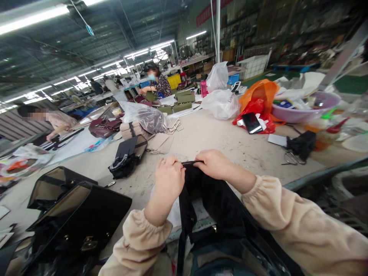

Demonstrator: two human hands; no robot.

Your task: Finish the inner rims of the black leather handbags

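Note:
Both my hands grip the top edge of a black bag piece (221, 203) at the table's front edge, close to my body. My left hand (170, 176) has its fingers closed at the left end of that edge. Just to the right, my right hand (214, 164) pinches the same edge between thumb and fingers. The piece hangs down in two dark sides with a gap between them, and a small metal fitting shows lower down. Left of my left arm stand black handbags (83, 214), the nearer one with a metal clasp on its front.
A black flat piece with a wrapped bundle (126, 153) lies beyond my left hand. Scissors (293, 158), a black phone (252, 123) and a purple basin (307, 109) full of items are at right. Plastic bags (221, 103) stand behind. Two co-workers sit across the table.

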